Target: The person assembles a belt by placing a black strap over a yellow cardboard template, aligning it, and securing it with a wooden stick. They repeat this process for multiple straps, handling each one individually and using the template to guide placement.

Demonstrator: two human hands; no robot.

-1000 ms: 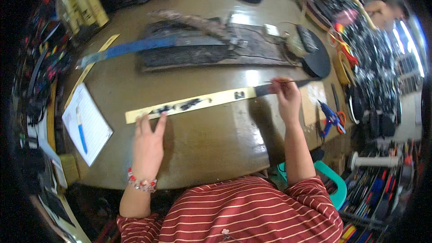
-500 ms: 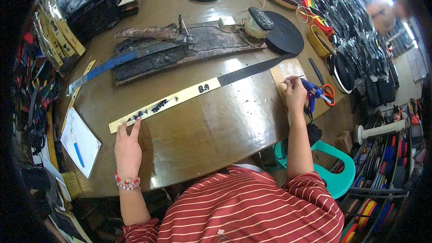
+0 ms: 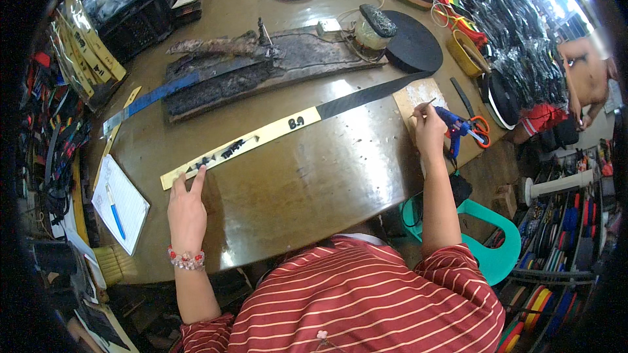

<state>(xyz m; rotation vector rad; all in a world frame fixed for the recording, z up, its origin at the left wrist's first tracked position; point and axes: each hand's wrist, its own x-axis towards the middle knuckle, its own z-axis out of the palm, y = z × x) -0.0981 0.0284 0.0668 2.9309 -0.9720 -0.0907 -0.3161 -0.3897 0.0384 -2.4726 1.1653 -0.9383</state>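
My left hand (image 3: 187, 214) lies palm down at the left end of a long pale-yellow marked strip (image 3: 271, 129), fingers stretched and spread, fingertips on it. A flat black strap (image 3: 356, 97) runs on from the strip's right end to a large black strap roll (image 3: 413, 42). Whether strap continues under the strip is hidden. My right hand (image 3: 430, 132) pinches a thin stick-like tool (image 3: 428, 103) over a pale, worn board (image 3: 412, 95). Just right of that hand are a blue glue gun (image 3: 456, 124) and orange-handled scissors (image 3: 482, 132).
A charred wooden board (image 3: 222, 88) with a blue strip (image 3: 160, 95) and a lidded jar (image 3: 374, 33) stands behind. Lined paper (image 3: 127, 212) with a pen lies left. A turquoise stool (image 3: 500, 248) is at lower right; another person (image 3: 585, 78) is at far right.
The thin tool in my right hand has tilted more upright. My left hand stays on the strip. The person at far right shows more fully and has shifted.
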